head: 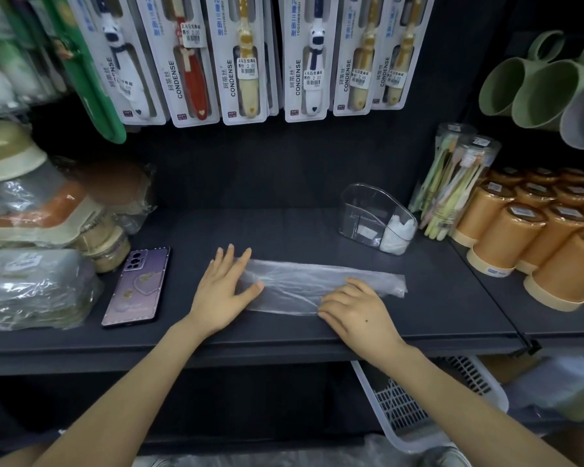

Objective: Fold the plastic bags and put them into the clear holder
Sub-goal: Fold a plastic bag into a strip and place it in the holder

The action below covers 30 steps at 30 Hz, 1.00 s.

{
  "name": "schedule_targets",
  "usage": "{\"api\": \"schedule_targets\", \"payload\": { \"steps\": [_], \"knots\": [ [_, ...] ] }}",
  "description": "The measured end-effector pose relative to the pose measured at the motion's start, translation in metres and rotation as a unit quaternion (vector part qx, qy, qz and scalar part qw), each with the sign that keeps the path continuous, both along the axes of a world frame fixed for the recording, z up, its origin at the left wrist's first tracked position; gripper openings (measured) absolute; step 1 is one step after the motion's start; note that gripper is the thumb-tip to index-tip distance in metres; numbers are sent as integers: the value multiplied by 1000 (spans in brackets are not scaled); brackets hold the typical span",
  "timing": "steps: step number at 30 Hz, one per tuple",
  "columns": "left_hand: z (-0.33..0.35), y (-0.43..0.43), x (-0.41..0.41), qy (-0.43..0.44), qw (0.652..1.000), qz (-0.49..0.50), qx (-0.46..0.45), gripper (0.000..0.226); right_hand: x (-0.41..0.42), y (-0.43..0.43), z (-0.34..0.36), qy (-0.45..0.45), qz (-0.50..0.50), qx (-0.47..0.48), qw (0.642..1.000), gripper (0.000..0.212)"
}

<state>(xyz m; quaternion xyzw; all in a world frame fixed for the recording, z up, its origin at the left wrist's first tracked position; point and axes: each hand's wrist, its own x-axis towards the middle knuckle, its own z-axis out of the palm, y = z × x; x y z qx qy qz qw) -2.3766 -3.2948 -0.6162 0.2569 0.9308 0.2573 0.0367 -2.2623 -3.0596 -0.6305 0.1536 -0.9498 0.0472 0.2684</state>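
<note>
Your left hand [221, 291] lies flat, fingers straight and spread, pressing the left end of the bag [294, 284]. The bag is a long, thin, clear strip on the shelf [284, 230], with its long axis left to right. Your right hand [354, 308] presses it right of the middle, fingers a little bent, not gripping. The holder [361, 203] stands behind the bag's right end, nearer to your right hand.
</note>
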Motion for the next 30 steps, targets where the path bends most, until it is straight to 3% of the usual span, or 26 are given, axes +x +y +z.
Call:
{"api": "schedule_targets", "payload": {
  "steps": [4,8,13,16,23,30],
  "knots": [
    [7,-20,21,66,991,-62,99,73,13,3,2,-35,1,-58,998,28],
    [2,-37,39,68,985,-133,80,56,29,8,10,-88,7,-117,989,28],
    [-4,-35,42,43,991,-71,109,42,33,14,23,-196,-14,-197,960,19],
    [-2,-27,40,-28,988,0,150,6,22,14,31,-260,-47,-268,926,23],
    [-5,-13,24,-59,979,121,151,33,-7,20,49,-338,-84,-379,857,27],
    [0,-4,23,-58,977,174,110,36,-21,29,39,-340,-143,-345,863,24]
  ]
}}
